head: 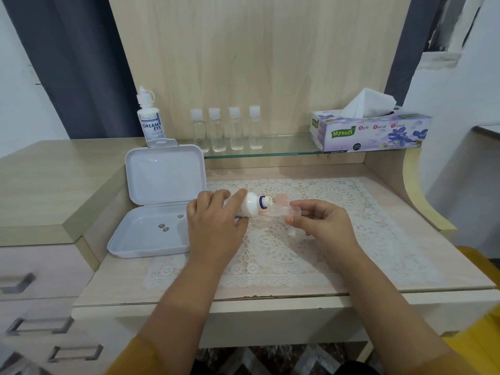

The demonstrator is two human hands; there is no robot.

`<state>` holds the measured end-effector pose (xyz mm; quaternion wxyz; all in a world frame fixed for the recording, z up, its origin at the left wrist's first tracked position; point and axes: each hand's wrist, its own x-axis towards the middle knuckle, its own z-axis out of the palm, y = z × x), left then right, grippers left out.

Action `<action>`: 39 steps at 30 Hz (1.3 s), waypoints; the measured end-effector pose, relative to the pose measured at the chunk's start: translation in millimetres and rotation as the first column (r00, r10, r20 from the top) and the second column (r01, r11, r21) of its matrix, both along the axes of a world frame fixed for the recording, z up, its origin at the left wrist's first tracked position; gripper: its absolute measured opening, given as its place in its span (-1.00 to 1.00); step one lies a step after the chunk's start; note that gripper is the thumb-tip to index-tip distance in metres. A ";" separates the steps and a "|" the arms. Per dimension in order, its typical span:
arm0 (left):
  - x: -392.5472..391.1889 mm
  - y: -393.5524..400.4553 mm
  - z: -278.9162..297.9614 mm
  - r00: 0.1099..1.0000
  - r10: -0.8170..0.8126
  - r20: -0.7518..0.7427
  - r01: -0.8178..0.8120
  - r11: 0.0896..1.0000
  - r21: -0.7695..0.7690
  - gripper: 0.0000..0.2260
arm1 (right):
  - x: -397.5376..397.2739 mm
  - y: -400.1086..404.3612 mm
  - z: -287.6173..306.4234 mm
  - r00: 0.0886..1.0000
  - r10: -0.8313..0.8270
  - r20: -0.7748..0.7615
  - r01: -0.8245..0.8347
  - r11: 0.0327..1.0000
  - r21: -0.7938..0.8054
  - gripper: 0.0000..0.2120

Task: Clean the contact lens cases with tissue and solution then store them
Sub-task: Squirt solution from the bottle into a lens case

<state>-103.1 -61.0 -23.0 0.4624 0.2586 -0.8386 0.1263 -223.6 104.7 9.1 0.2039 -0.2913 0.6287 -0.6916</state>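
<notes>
Two hands are working above the desk [392, 212]: my left grip [216, 220] is clamping the tipped bottle [250, 205], my right grip [322, 220] is pinching the light, slippery case [286, 212] by its rim.

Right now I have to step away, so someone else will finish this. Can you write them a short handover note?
Left hand holds the small solution bottle on its side, nozzle aimed at the lens case.
Right hand pinches the clear lens case over the lace mat.
Storage box lies open at the left; tissue box sits on the glass shelf.
Done: bottle uncapped. Left: rinse, wipe with tissue, store.
</notes>
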 end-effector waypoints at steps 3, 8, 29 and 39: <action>-0.2 -0.6 -0.5 1.000 0.010 0.006 -0.010 1.000 -0.006 -0.57 | -0.3 -0.3 -0.9 1.000 -0.001 0.008 0.001 1.000 0.005 -0.74; -0.6 -0.4 -0.3 1.000 0.015 0.014 -0.015 1.000 -0.001 -0.57 | -0.6 0.1 -1.0 1.000 0.001 0.011 -0.001 1.000 0.006 -0.74; 0.9 0.1 0.9 1.000 0.006 0.005 -0.006 1.000 -0.022 -0.56 | -1.2 0.2 -1.8 1.000 0.008 0.007 -0.008 1.000 0.004 -0.75; -0.2 -0.4 1.1 1.000 -0.009 -0.012 0.008 1.000 -0.023 -0.57 | -1.3 0.5 -1.8 1.000 0.021 0.003 -0.021 1.000 -0.001 -0.73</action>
